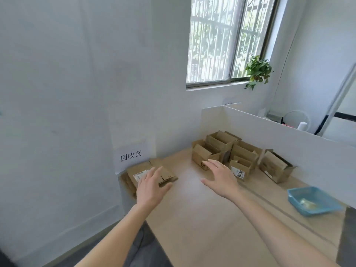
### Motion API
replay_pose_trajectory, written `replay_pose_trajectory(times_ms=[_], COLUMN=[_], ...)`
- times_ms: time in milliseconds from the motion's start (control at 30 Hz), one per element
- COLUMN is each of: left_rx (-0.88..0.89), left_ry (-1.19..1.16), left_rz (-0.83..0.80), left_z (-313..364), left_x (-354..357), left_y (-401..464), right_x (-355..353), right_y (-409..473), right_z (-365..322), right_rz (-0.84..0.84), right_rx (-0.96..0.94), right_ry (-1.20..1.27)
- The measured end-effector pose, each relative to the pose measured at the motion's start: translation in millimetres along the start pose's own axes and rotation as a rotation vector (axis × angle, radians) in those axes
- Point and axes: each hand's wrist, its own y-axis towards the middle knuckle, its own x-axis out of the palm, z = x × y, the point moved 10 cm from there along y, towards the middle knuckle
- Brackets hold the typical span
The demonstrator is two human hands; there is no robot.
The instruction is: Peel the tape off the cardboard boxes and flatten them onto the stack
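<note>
While both arms reach forward over the wooden bench [202, 218], the left hand [150, 186] hovers with fingers straight and spread, holding nothing, above the near edge of the stack of flattened boxes [165, 175] at about ten o'clock on the bench. That stack lies against the wall, just below a paper sign [132, 156] with printed characters. The right hand [221, 179] is likewise spread and empty, its fingertips near a small open box [202, 154] at twelve o'clock. Around it stand more open cardboard boxes [244, 153], clustered toward one o'clock beside a white partition [289, 135]. A blue tray [294, 197] with pale scraps inside sits at three o'clock, well apart from the boxes. A potted plant [258, 71] hangs by the window [227, 39].
</note>
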Motion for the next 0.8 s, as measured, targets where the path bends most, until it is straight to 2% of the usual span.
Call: replay_pose_trajectory(times_ms=[200,400,633,800], left_rx=[0.102,0.202,0.255,0.272], left_ry=[-0.001,-0.026,-0.055,-0.051], left_rz=[0.008,0.011,-0.030,-0.050], left_z=[116,249,394,465], left_x=[-3,28,90,123], left_y=[-24,-68,-127,-152], right_x=[-94,-167,-235,-261], right_y=[-62,-138,-218,-248], right_z=[63,166,299,369], right_rz=[0.091,0.142,0.096,0.073], right_rx=[0.050,0.118,0.173,0.214], right_ry=[-0.017,-0.043,-0.116,-0.112])
